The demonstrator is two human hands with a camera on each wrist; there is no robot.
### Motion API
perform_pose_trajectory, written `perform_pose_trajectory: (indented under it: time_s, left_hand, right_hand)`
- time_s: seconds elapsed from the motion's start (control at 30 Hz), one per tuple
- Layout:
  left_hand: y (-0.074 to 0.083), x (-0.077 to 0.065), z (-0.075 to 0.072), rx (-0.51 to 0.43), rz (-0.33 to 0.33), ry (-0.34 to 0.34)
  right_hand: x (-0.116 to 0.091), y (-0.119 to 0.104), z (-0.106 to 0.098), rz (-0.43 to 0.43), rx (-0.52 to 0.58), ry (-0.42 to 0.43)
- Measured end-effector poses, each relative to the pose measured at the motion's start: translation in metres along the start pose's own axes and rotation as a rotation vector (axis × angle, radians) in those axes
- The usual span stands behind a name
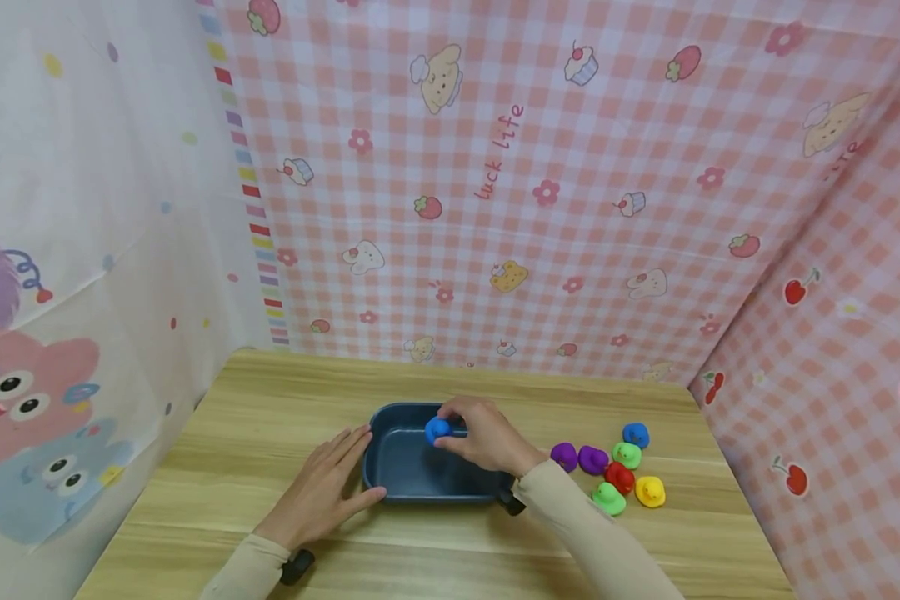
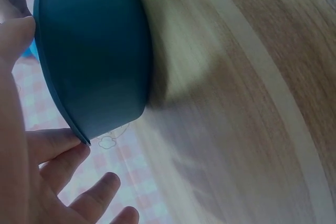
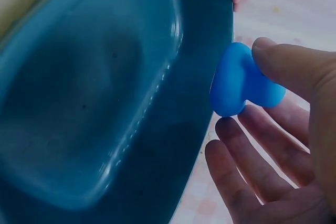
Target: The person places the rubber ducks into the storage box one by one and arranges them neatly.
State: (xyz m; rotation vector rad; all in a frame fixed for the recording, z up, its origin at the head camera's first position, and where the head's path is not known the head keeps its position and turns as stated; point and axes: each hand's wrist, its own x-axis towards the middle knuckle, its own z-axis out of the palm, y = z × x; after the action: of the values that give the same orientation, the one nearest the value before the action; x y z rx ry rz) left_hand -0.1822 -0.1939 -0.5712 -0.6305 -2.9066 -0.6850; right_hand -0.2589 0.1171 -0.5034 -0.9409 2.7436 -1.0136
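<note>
My right hand pinches a blue rubber duck between thumb and fingers, over the back part of a dark blue rectangular tray. In the right wrist view the duck overlaps the tray's rim, and the tray floor below shows no duck on it. The left hand rests against the tray's left end, fingers extended. Up close in the left wrist view, its thumb and fingertips touch the tray's rim, with the other fingers spread beside it.
Several rubber ducks lie to the right of the tray: purple ones, green ones, a red one, a yellow one and another blue one. Patterned cloths hang behind and beside the wooden table.
</note>
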Motion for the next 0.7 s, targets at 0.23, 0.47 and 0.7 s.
perform_pose_trajectory:
  time_s: [0.23,0.47,0.7]
  left_hand:
    - [-0.001,-0.001,0.001,-0.005,0.002,0.006]
    - [-0.002,-0.001,0.003,-0.003,0.011,0.022]
    - [-0.001,0.0,0.002,-0.008,0.005,0.022]
  right_hand:
    - [0.018,-0.005,0.011,0.001,-0.021,-0.054]
    - [0.03,-0.005,0.021,-0.021,-0.049,-0.082]
    - [0.041,-0.007,0.03,-0.019,-0.083,-0.108]
